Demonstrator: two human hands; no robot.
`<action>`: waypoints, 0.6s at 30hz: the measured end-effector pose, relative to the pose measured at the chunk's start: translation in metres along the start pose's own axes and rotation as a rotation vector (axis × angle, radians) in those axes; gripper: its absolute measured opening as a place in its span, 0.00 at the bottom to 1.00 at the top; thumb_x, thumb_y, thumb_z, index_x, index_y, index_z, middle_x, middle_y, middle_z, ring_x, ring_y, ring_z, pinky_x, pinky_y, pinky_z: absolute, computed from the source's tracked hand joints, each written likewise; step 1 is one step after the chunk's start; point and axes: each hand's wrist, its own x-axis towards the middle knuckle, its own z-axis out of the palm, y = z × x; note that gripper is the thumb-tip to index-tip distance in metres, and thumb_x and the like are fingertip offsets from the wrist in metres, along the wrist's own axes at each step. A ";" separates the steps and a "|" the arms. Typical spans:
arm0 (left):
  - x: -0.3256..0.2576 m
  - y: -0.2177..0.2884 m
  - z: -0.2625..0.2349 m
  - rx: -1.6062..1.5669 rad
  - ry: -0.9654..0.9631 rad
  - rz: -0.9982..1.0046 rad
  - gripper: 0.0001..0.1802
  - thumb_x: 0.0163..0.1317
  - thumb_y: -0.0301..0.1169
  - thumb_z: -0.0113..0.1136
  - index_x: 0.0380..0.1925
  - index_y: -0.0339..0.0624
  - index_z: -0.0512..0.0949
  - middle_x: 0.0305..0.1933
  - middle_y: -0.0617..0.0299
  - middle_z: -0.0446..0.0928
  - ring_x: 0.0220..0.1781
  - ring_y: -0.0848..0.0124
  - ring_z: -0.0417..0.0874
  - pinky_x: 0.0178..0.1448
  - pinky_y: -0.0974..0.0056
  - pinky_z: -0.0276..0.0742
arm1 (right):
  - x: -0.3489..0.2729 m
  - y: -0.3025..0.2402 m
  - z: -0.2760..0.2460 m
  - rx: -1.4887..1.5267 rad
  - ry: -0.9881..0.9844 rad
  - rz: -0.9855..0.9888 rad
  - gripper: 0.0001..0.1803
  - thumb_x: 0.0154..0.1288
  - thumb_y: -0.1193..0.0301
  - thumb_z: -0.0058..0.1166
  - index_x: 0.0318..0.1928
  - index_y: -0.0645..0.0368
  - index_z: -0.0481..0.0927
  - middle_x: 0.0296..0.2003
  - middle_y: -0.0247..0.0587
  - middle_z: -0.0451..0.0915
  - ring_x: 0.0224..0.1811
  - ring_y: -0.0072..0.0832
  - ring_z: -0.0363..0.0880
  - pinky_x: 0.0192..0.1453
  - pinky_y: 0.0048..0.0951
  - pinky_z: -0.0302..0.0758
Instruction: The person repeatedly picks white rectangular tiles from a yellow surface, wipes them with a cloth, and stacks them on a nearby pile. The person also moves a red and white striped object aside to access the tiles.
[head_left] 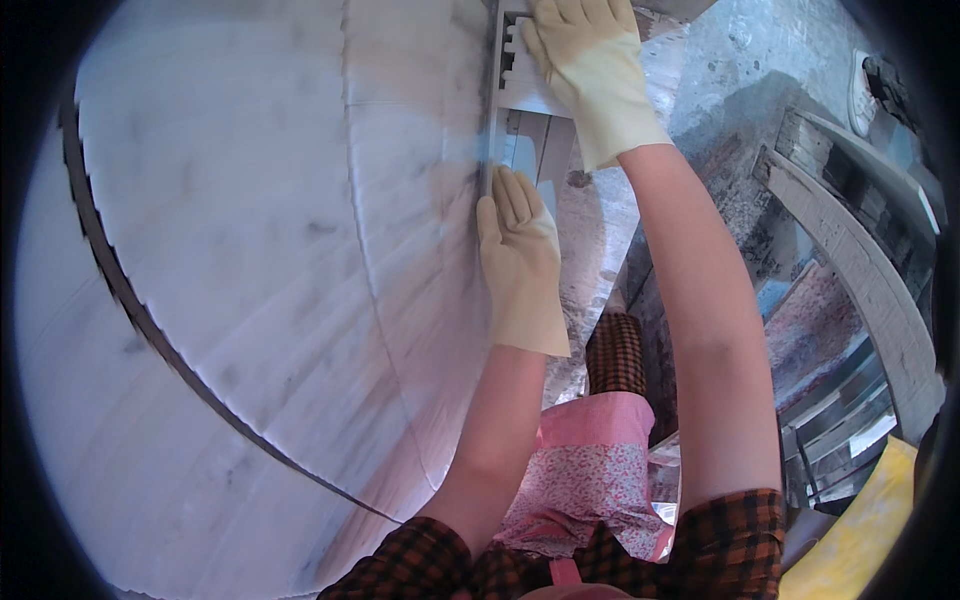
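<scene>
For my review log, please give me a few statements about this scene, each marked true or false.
1. The right hand, in a cream rubber glove, is higher in the picture than the left hand. True.
2. The left hand is clenched into a fist. False: its fingers are extended.
3. The large, pale, streaked panel is in the right half. False: it fills most of the left half.
4. A pink, floral-print apron shows below the hands. True.
</scene>
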 end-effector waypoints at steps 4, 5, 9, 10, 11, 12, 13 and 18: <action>0.000 0.003 0.007 -0.125 0.001 -0.086 0.21 0.79 0.28 0.47 0.66 0.28 0.69 0.67 0.50 0.76 0.69 0.60 0.78 0.75 0.55 0.76 | -0.003 0.006 0.008 0.032 0.003 0.008 0.31 0.68 0.62 0.56 0.66 0.70 0.75 0.66 0.57 0.75 0.74 0.51 0.68 0.80 0.56 0.56; 0.000 0.006 0.010 -0.198 -0.023 -0.157 0.20 0.79 0.27 0.47 0.65 0.28 0.69 0.66 0.50 0.77 0.68 0.59 0.79 0.74 0.55 0.77 | -0.005 0.007 0.008 0.030 0.006 0.004 0.31 0.69 0.62 0.55 0.66 0.70 0.75 0.65 0.57 0.75 0.73 0.51 0.68 0.80 0.56 0.56; 0.003 0.011 0.024 -0.319 0.160 -0.178 0.19 0.76 0.26 0.48 0.62 0.26 0.70 0.63 0.50 0.79 0.64 0.58 0.82 0.70 0.57 0.80 | -0.005 0.005 0.006 0.027 0.007 0.018 0.30 0.69 0.62 0.55 0.66 0.69 0.75 0.64 0.57 0.76 0.73 0.51 0.69 0.79 0.56 0.57; 0.003 0.011 0.027 -0.292 0.233 -0.169 0.18 0.76 0.26 0.49 0.61 0.27 0.71 0.62 0.50 0.79 0.63 0.58 0.82 0.69 0.57 0.80 | -0.004 0.005 0.006 0.035 0.001 0.019 0.30 0.69 0.63 0.55 0.66 0.69 0.75 0.64 0.57 0.76 0.73 0.51 0.69 0.79 0.57 0.57; 0.004 0.011 0.030 -0.272 0.265 -0.181 0.18 0.76 0.27 0.50 0.61 0.27 0.71 0.61 0.50 0.79 0.63 0.58 0.83 0.69 0.58 0.80 | -0.003 0.005 0.005 0.041 0.001 0.018 0.30 0.69 0.63 0.55 0.66 0.70 0.75 0.64 0.57 0.76 0.72 0.51 0.69 0.79 0.57 0.57; 0.003 0.011 0.031 -0.257 0.259 -0.204 0.18 0.76 0.28 0.51 0.60 0.27 0.71 0.61 0.50 0.80 0.62 0.58 0.83 0.68 0.59 0.81 | -0.002 0.004 0.004 0.048 0.003 0.014 0.30 0.69 0.63 0.55 0.66 0.70 0.75 0.64 0.57 0.76 0.72 0.51 0.69 0.79 0.57 0.57; 0.001 0.012 0.031 -0.150 0.240 -0.229 0.19 0.75 0.27 0.53 0.62 0.29 0.72 0.59 0.50 0.80 0.61 0.59 0.83 0.68 0.60 0.80 | -0.002 0.004 0.004 0.049 0.005 0.014 0.30 0.69 0.63 0.55 0.66 0.69 0.75 0.64 0.57 0.76 0.72 0.50 0.69 0.79 0.57 0.57; -0.026 0.027 0.011 0.839 0.019 0.022 0.24 0.72 0.32 0.60 0.64 0.30 0.73 0.58 0.51 0.82 0.59 0.64 0.84 0.64 0.61 0.79 | -0.003 0.004 0.002 0.039 0.045 -0.010 0.30 0.67 0.63 0.56 0.66 0.64 0.75 0.64 0.55 0.75 0.70 0.50 0.70 0.76 0.58 0.60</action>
